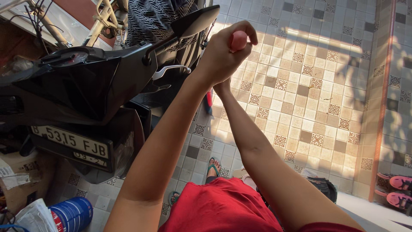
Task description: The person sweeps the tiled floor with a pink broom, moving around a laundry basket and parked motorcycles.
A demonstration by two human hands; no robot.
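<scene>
My left hand is raised in a fist, closed around a pink rounded object just right of a black motorcycle's silver brake lever and mirror. My right hand reaches up right beneath the left wrist and is mostly hidden behind it, so its fingers do not show. A small red and dark object hangs just below that hand; whether it is held is unclear.
The motorcycle's front with its number plate fills the left. A blue and white can and papers lie at bottom left. My foot in a green sandal stands on patterned tiles. A dark bag and pink shoes sit at right.
</scene>
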